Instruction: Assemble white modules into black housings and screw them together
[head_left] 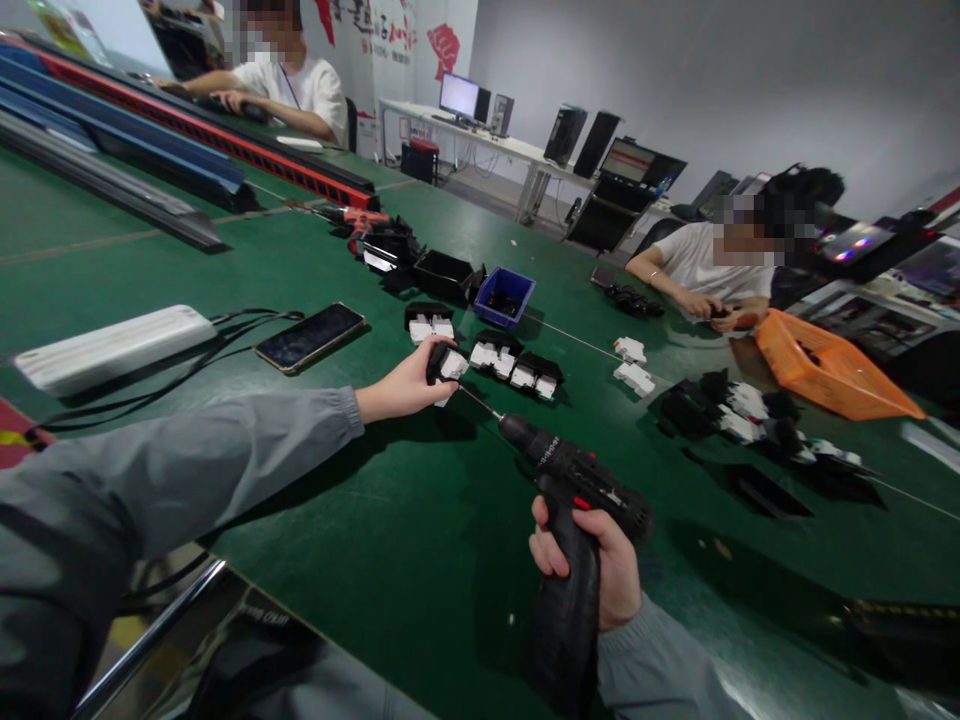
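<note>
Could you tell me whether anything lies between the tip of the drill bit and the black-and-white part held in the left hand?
Nothing visible does. The left hand holds the black-and-white part on the green table, and the drill in the right hand points its bit at the part, with only bare table beneath.

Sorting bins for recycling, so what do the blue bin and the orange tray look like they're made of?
The blue bin looks like moulded plastic: even colour, thin straight walls, slight sheen. The orange tray also looks like plastic, glossy with a rolled rim, though blur leaves that less certain.
</note>
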